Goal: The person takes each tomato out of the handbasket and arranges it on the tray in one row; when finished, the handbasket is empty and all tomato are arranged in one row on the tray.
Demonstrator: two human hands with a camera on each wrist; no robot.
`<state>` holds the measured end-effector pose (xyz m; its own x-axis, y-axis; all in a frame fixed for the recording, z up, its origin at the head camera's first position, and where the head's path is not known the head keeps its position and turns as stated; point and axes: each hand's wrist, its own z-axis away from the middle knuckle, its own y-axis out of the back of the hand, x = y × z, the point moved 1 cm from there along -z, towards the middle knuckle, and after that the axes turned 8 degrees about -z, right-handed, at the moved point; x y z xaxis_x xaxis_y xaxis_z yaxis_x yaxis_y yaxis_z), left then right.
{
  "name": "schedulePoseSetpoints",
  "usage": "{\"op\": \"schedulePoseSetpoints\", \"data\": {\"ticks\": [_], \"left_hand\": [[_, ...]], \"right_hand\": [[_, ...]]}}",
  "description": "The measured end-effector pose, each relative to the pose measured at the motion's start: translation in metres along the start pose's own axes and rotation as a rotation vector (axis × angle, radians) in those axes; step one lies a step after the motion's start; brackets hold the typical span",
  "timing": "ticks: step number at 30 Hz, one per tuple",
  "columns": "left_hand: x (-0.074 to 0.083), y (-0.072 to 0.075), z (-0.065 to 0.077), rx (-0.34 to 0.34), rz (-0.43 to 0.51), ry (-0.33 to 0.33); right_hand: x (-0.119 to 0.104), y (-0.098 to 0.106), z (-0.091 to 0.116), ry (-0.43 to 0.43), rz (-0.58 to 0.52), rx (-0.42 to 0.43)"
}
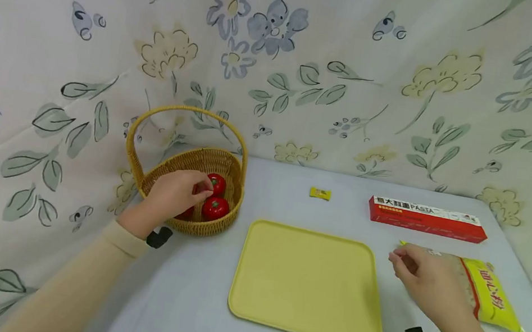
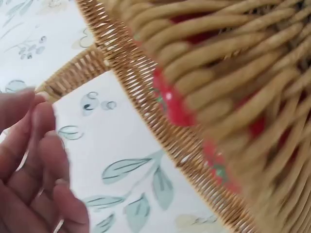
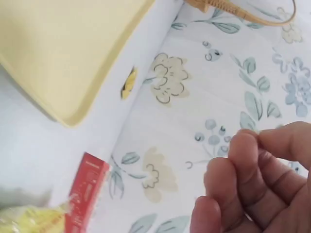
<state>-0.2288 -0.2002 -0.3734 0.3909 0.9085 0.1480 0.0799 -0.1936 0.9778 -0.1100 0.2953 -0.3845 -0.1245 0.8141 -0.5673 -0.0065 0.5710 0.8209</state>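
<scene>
My left hand (image 1: 176, 194) is over the wicker basket (image 1: 203, 230) at the left, fingers loosely bent and holding nothing. Inside the basket lie red tomatoes with green stems: one tomato (image 1: 215, 209) near the front, another (image 1: 216, 184) behind it, and a third partly hidden by the hand. In the left wrist view, the fingers (image 2: 43, 145) overlap the basket's handle (image 2: 77, 73). At the right, my right hand (image 1: 433, 283) hovers by a yellow-and-clear plastic food bag (image 1: 488, 291), covering part of it. Its thumb and index fingertips meet with nothing visible between them.
A yellow rectangular tray (image 1: 307, 285) lies mid-table. Behind it sits a small yellow wrapped packet (image 1: 320, 193), with a red pasta box (image 1: 427, 220) to the right. Flower-patterned cloth (image 1: 308, 81) hangs behind the table and along its left side.
</scene>
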Motion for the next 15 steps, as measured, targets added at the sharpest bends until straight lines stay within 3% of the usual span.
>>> {"op": "schedulePoseSetpoints", "data": {"ticks": [8,15], "left_hand": [[-0.008,-0.029,-0.006,-0.136,0.032,-0.039],[-0.008,-0.046,-0.015,-0.266,-0.006,-0.075]], "right_hand": [[0.029,-0.029,0.018,-0.135,-0.134,-0.078],[0.058,-0.056,0.019,-0.178,-0.342,-0.229]]}}
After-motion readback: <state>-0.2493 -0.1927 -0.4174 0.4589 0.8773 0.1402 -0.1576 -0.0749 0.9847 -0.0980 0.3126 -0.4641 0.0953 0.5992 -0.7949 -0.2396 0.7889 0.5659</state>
